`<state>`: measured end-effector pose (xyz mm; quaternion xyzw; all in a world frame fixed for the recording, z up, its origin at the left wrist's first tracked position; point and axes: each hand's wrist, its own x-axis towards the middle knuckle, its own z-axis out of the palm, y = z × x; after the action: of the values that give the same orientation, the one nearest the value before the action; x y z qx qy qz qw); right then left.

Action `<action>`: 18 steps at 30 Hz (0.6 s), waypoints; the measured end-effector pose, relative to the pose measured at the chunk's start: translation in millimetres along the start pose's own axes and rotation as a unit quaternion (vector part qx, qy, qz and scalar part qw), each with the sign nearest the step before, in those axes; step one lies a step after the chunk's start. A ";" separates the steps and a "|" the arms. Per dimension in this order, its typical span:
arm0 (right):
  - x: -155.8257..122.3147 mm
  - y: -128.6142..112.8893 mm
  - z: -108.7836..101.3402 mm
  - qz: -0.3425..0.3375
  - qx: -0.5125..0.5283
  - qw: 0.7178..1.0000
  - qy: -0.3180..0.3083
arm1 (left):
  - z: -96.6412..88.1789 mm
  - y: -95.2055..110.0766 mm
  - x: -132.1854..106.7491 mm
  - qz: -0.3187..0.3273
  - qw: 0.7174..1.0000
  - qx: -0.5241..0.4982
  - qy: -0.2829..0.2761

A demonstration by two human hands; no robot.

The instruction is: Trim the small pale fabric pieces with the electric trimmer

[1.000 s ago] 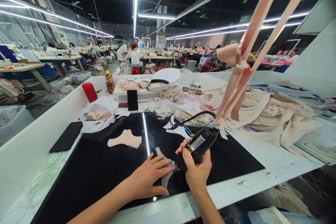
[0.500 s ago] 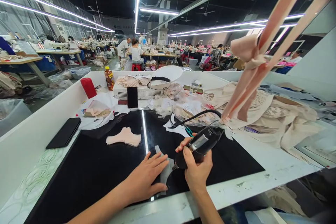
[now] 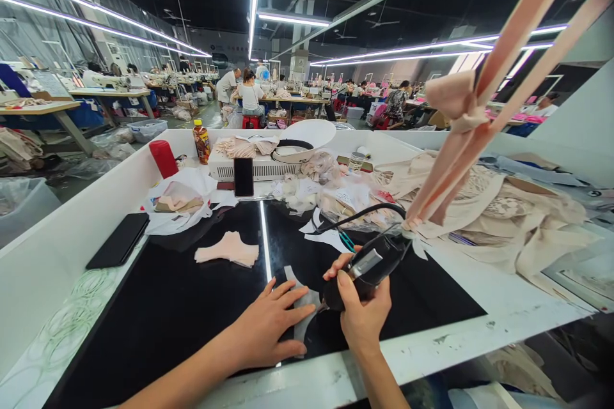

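My right hand (image 3: 364, 313) is wrapped round a black corded power tool (image 3: 369, 271), its narrow tip pointing down and left. The tip is at the right edge of a thin greyish piece of material (image 3: 301, 327) on the black work surface (image 3: 182, 326). My left hand (image 3: 271, 326) lies over that piece with its fingers spread, hiding part of it. Pink fabric straps (image 3: 465, 121), knotted together, run down to the tool's rear end. Beyond my left hand lies a small stack of pale peach fabric pieces (image 3: 228, 249).
At the back are a phone (image 3: 243, 177), a white vented box (image 3: 254, 170), a bottle (image 3: 201, 142) and bagged pieces (image 3: 348, 195). Beige fabric (image 3: 499, 211) is heaped to the right. A black tablet-like slab (image 3: 118, 241) lies left. Teal-handled scissors (image 3: 346, 240) lie behind the tool.
The view has shifted slightly. My left hand still presses on the greyish piece, its fingers a little changed, and the tool stays at the piece's edge in my right hand.
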<state>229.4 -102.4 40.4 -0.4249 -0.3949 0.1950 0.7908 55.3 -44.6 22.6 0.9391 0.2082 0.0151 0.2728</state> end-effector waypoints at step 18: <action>-0.3 0.2 3.3 -0.014 -0.033 0.999 0.003 | -2.0 -0.5 -0.3 -0.001 1.000 -0.004 -0.005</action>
<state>226.6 -100.8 41.2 -0.4454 -0.4047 0.1697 0.7804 54.6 -43.3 24.0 0.9380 0.2078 0.0112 0.2773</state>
